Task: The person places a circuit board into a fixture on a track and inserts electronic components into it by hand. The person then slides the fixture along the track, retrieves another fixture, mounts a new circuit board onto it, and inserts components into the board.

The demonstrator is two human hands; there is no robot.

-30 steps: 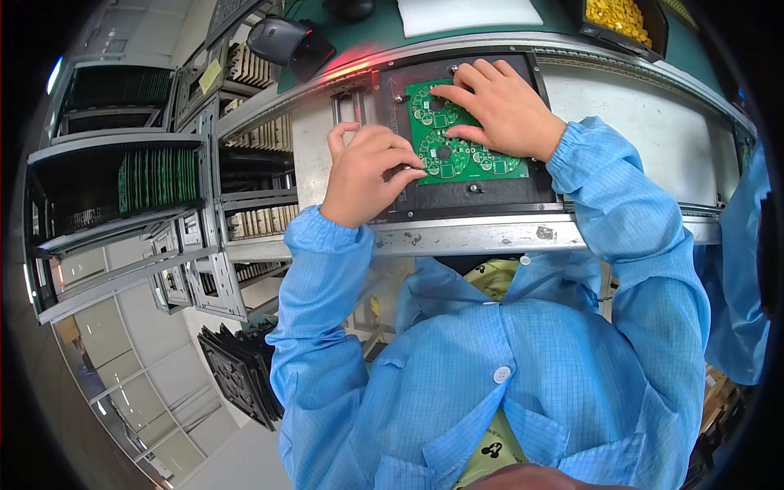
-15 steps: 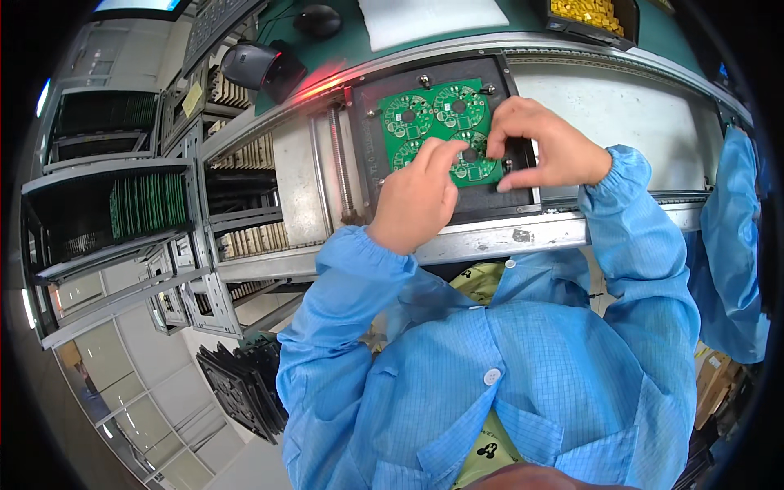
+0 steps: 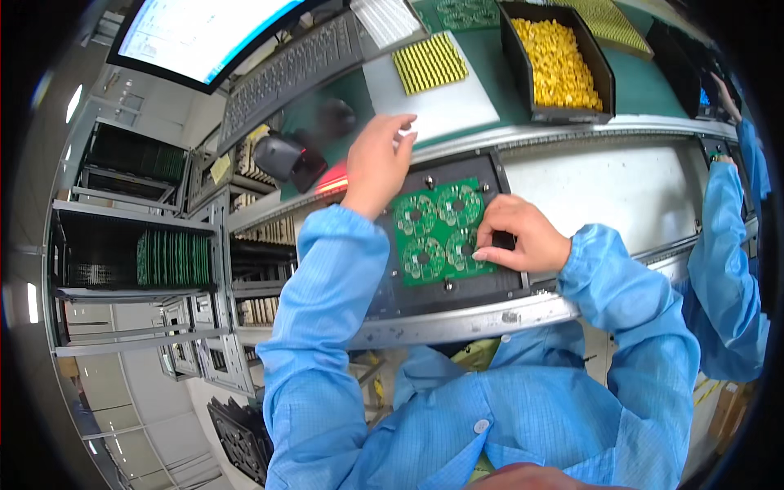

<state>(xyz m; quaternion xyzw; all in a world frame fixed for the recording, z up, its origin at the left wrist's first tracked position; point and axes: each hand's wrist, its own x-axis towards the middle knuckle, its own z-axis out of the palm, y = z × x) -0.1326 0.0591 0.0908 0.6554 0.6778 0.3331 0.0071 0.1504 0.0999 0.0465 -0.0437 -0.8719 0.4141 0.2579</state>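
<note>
A green circuit board (image 3: 435,232) with several round patterns lies in a black carrier (image 3: 382,286) on the metal rail frame. My right hand (image 3: 521,235) rests at the board's right edge, thumb and fingers curled close together over it. Whatever lies between those fingertips is too small or hidden to name. My left hand (image 3: 380,163) is raised beyond the carrier's far left corner, holding nothing, with thumb and index finger apart. Ahead of it, a block of small yellow parts in rows (image 3: 429,63) sits on a white sheet (image 3: 482,104).
A black bin of loose yellow parts (image 3: 559,65) stands at the back right. Back left are a keyboard (image 3: 290,82), a monitor (image 3: 192,37) and a black scanner (image 3: 282,157) casting red light. A rack of green boards (image 3: 173,257) stands left; another person's sleeve (image 3: 719,253) shows right.
My left hand has left the board and moved away toward the far side. The right hand stays at the board's right edge, its thumb now closer to the fingers. The view has shifted up.
</note>
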